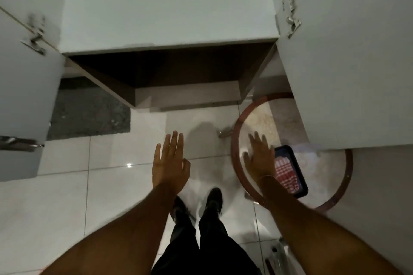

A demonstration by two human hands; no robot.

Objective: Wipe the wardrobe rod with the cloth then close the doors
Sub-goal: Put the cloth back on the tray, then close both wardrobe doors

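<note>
I look down at the foot of a white wardrobe. Its left door and right door both stand open toward me. My left hand is stretched out flat over the floor, fingers apart, holding nothing. My right hand is spread over a round glass table at the right, also holding nothing. The rod and the cloth are not in view.
A phone with a lit screen lies on the glass table, just right of my right hand. A grey mat lies on the white tiled floor at the left. My two dark shoes stand below. A metal hinge is on the right door.
</note>
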